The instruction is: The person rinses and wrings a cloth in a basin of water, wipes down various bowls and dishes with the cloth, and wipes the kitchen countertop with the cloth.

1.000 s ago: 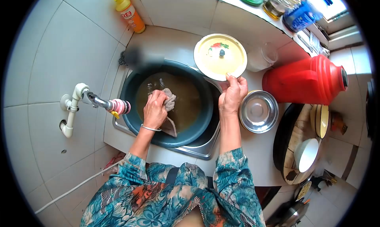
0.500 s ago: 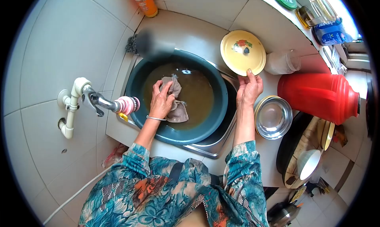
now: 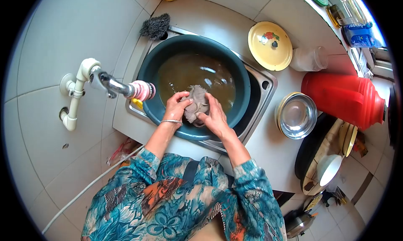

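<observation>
A bunched grey cloth is held between both hands over the near part of a dark green basin. My left hand grips its left side, and my right hand closes round its right side. Murky brown water fills the lower part of the basin, which sits in a metal sink. The yellow enamel lid with a floral print lies on the counter behind the sink, touched by neither hand.
The tap juts in from the left, close to the basin's rim. A dark scrubber lies at the back left. To the right are metal bowls, a clear jar, a red thermos and a white bowl.
My right hand has let go of the yellow lid and moved left to the cloth. My left hand and the cloth have come together with it near the basin's front. The view has shifted.
</observation>
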Demonstrator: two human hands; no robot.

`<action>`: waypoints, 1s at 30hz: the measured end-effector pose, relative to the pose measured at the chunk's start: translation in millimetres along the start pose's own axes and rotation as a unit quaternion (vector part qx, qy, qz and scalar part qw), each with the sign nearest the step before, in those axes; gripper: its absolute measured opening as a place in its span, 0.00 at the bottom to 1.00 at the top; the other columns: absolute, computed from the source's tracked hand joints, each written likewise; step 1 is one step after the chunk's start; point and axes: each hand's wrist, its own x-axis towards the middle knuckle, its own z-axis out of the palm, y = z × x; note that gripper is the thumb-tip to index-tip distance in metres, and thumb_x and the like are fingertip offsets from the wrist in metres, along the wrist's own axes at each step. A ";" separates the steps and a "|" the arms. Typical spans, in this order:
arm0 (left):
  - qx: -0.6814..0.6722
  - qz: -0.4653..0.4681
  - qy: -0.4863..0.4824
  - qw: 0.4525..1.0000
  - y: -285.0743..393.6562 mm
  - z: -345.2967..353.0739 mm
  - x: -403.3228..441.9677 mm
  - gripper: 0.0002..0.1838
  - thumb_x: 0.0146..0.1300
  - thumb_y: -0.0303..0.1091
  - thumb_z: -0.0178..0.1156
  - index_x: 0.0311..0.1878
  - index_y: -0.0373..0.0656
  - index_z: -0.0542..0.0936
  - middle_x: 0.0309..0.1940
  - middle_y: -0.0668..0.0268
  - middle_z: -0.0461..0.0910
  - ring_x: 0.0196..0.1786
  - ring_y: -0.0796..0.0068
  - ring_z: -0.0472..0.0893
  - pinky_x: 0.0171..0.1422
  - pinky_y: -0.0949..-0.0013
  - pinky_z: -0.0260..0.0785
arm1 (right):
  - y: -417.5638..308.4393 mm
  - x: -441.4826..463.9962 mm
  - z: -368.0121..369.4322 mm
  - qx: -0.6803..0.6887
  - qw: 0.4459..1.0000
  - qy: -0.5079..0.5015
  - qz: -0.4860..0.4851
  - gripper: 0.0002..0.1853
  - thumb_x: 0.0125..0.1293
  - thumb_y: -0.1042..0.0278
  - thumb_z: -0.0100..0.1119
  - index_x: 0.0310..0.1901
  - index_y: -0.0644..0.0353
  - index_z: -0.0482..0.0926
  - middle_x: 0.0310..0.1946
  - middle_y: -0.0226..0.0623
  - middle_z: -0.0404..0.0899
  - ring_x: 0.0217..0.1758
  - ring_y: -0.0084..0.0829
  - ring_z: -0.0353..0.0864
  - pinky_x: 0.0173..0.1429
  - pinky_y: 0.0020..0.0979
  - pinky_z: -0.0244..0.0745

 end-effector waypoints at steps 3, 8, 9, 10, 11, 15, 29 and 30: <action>-0.042 0.047 0.032 0.998 3.9 -1.3 0.9 0.11 0.60 0.20 0.60 0.47 0.35 0.78 0.41 0.61 0.80 0.44 0.73 0.79 0.52 0.72 0.74 | 4.1 5.8 5.2 0.008 0.992 -0.080 0.094 0.33 0.55 0.61 0.62 0.63 0.59 0.66 0.51 0.51 0.78 0.56 0.50 0.77 0.60 0.43 0.71; -0.060 0.084 0.068 0.992 20.6 -23.3 2.3 0.10 0.60 0.18 0.56 0.45 0.32 0.79 0.39 0.61 0.80 0.41 0.75 0.80 0.47 0.74 0.75 | 5.4 0.3 -25.4 0.028 0.993 -0.045 0.106 0.16 0.64 0.58 0.54 0.49 0.57 0.78 0.39 0.48 0.83 0.48 0.47 0.82 0.53 0.43 0.74; -0.015 0.111 0.082 0.990 19.0 -28.0 2.7 0.11 0.59 0.18 0.57 0.45 0.33 0.79 0.39 0.62 0.80 0.41 0.75 0.79 0.47 0.74 0.74 | 15.8 0.6 -28.0 0.125 0.984 -0.028 0.120 0.13 0.66 0.58 0.55 0.45 0.56 0.80 0.37 0.43 0.84 0.42 0.38 0.84 0.49 0.37 0.74; 0.030 0.137 0.095 0.986 19.6 -31.1 1.2 0.12 0.58 0.17 0.57 0.45 0.34 0.79 0.39 0.63 0.79 0.40 0.76 0.79 0.48 0.75 0.73 | -2.0 -0.5 -45.3 0.164 0.976 -0.004 0.145 0.11 0.65 0.62 0.57 0.43 0.59 0.81 0.32 0.35 0.83 0.35 0.25 0.80 0.45 0.28 0.73; 0.071 0.182 0.096 0.976 21.1 -33.3 -4.2 0.12 0.58 0.17 0.57 0.45 0.35 0.79 0.39 0.64 0.79 0.40 0.75 0.79 0.49 0.75 0.73 | -9.7 -1.8 -56.1 0.227 0.966 0.028 0.117 0.10 0.65 0.64 0.57 0.42 0.61 0.80 0.30 0.31 0.81 0.35 0.21 0.77 0.43 0.25 0.72; 0.190 0.289 0.106 0.932 28.3 -38.6 -27.9 0.13 0.55 0.16 0.57 0.44 0.37 0.79 0.43 0.65 0.77 0.44 0.74 0.77 0.52 0.75 0.70 | -7.7 6.1 -76.2 0.338 0.925 0.137 0.106 0.09 0.66 0.69 0.56 0.42 0.65 0.80 0.30 0.26 0.78 0.35 0.15 0.73 0.42 0.20 0.70; 0.031 -0.037 -0.019 0.999 -3.6 -19.9 -35.1 0.37 0.68 0.28 0.51 0.76 0.45 0.45 0.45 0.56 0.76 0.34 0.66 0.82 0.37 0.68 0.79 | 35.3 64.5 10.1 -0.212 0.970 -0.117 0.032 0.21 0.55 0.67 0.61 0.53 0.50 0.76 0.52 0.52 0.73 0.52 0.54 0.78 0.53 0.50 0.75; -0.015 -0.073 -0.017 0.997 -2.6 -19.8 -36.5 0.38 0.70 0.31 0.51 0.76 0.47 0.43 0.48 0.54 0.75 0.37 0.61 0.83 0.41 0.64 0.80 | 34.1 68.3 2.2 -0.166 0.977 -0.105 0.080 0.20 0.56 0.65 0.61 0.53 0.52 0.77 0.52 0.50 0.74 0.53 0.53 0.77 0.54 0.48 0.74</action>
